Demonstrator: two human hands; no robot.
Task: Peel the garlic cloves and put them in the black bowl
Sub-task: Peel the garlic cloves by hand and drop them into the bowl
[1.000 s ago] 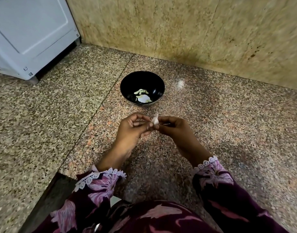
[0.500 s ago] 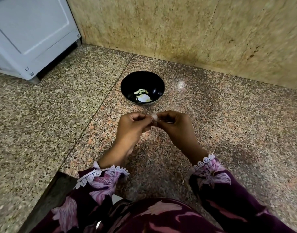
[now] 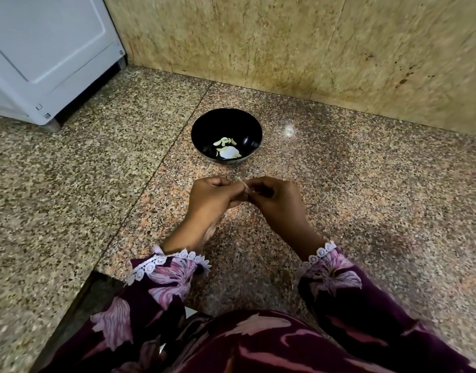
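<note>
A garlic clove (image 3: 247, 187), only a pale sliver of it and a wisp of skin visible, is pinched between the fingertips of both hands at the centre of the frame, above the speckled granite desk (image 3: 366, 200). The left hand (image 3: 214, 196) and right hand (image 3: 276, 196) are curled closed around it, knuckles toward the camera; its long axis cannot be told. The black bowl (image 3: 202, 130) is set just beyond the grip, straight up the frame, with peeled cloves (image 3: 226, 141) lying in its bottom. Both hands are judged about equally near the bowl.
</note>
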